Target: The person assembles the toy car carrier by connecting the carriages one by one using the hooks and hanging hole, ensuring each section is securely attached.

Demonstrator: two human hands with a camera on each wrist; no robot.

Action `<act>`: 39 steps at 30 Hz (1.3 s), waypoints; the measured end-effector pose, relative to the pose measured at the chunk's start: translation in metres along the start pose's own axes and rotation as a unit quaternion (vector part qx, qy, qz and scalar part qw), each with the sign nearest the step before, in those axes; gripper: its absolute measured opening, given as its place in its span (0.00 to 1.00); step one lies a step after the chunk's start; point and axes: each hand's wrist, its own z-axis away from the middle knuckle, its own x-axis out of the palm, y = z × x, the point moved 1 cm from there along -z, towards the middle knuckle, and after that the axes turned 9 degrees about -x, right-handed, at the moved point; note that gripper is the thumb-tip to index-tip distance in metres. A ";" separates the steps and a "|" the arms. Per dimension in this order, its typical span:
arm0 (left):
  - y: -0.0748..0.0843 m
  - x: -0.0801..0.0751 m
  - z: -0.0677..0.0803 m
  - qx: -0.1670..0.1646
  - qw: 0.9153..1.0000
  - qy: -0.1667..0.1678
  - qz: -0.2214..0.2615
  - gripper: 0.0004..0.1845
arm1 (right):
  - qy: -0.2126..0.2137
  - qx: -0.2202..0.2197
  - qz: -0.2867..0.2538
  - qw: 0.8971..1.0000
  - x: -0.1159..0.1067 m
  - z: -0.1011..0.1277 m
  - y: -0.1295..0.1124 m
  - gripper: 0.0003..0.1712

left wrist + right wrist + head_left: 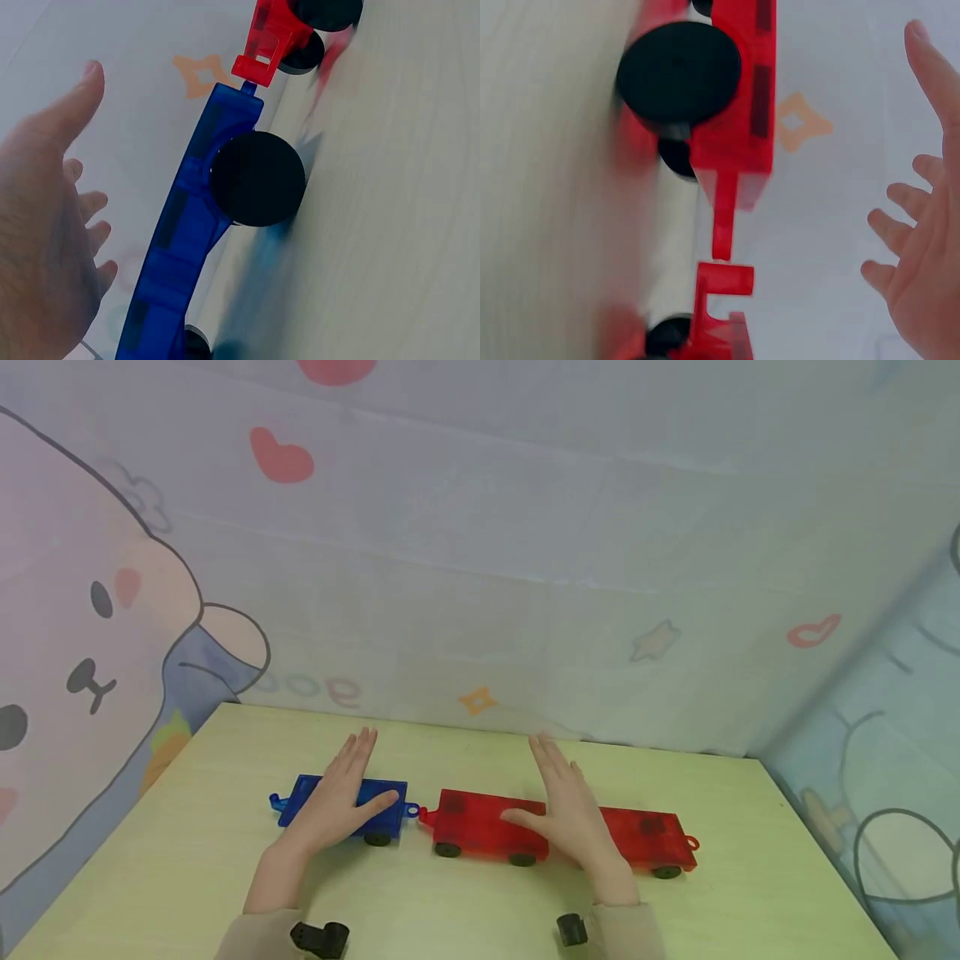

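Note:
Three flat toy wagons with black wheels stand in a row on the pale wooden table [225, 877]. A blue wagon [382, 802] is on the left, a red wagon [468, 823] in the middle and a second red wagon [651, 838] on the right. My left hand [341, 793] is flat over the blue wagon with straight fingers. In the left wrist view this hand [45, 232] is spread beside the blue wagon [180, 255], whose tab meets the red coupler [262, 49]. My right hand [566, 810] is flat over the joint between the red wagons and hides it. The right wrist view shows that hand [922, 255] apart from both red wagons [739, 112].
A cloth backdrop [525, 527] printed with cartoon figures, hearts and stars hangs behind and on both sides of the table. Black wrist-camera mounts [321, 937] show at the sleeves. The table's far edge runs just beyond my fingertips.

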 end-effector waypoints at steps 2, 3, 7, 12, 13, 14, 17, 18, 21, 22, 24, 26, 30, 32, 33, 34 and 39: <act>-0.003 0.001 -0.001 0.004 1.000 -0.001 0.017 0.51 | -0.007 0.010 -0.029 1.000 0.003 0.001 0.000 0.61; -0.005 0.001 -0.001 0.006 1.000 -0.001 0.024 0.52 | -0.009 0.015 -0.045 0.999 0.004 0.001 0.000 0.61; -0.011 0.001 -0.001 0.003 0.999 -0.004 0.049 0.56 | -0.021 0.043 -0.093 0.994 0.008 0.002 -0.001 0.63; -0.014 0.001 0.000 -0.011 0.998 -0.013 0.060 0.64 | -0.036 0.062 -0.127 0.989 0.013 0.004 0.001 0.62; -0.014 0.000 0.000 -0.013 0.998 -0.014 0.059 0.65 | -0.040 0.063 -0.130 0.989 0.015 0.004 0.002 0.62; -0.015 0.000 0.000 -0.015 0.998 -0.014 0.057 0.65 | -0.044 0.064 -0.131 0.988 0.016 0.004 0.002 0.62; -0.015 0.000 0.000 -0.019 0.998 -0.014 0.050 0.66 | -0.054 0.061 -0.128 0.988 0.019 0.004 0.003 0.61; -0.016 -0.001 0.000 -0.022 0.999 -0.015 0.046 0.66 | -0.057 0.061 -0.125 0.989 0.019 0.004 0.003 0.61; -0.017 -0.001 0.000 -0.028 0.999 -0.014 0.031 0.65 | -0.062 0.061 -0.126 0.988 0.021 0.005 0.003 0.61; -0.018 -0.001 0.000 -0.028 0.999 -0.014 0.025 0.64 | -0.065 0.062 -0.127 0.988 0.021 0.005 0.003 0.60; -0.019 -0.002 0.000 -0.028 0.999 -0.012 0.013 0.63 | -0.068 0.059 -0.128 0.988 0.022 0.005 0.003 0.60; -0.021 -0.002 0.000 -0.027 1.000 -0.012 0.005 0.62 | -0.073 0.054 -0.127 0.988 0.022 0.005 0.003 0.59; -0.022 -0.002 0.000 -0.027 0.999 -0.016 0.000 0.61 | -0.084 0.043 -0.119 0.988 0.023 0.004 0.003 0.57; -0.022 -0.002 0.000 -0.028 0.999 -0.018 0.001 0.60 | -0.090 0.038 -0.117 0.988 0.023 0.004 0.004 0.57; -0.022 -0.003 0.000 -0.029 0.999 -0.019 0.002 0.59 | -0.093 0.036 -0.115 0.988 0.023 0.004 0.004 0.56; -0.022 -0.003 0.000 -0.029 0.999 -0.020 0.003 0.59 | -0.096 0.034 -0.114 0.988 0.023 0.004 0.005 0.56; -0.022 -0.004 0.001 -0.033 0.999 -0.030 0.009 0.57 | -0.107 0.027 -0.113 0.987 0.026 0.005 0.008 0.55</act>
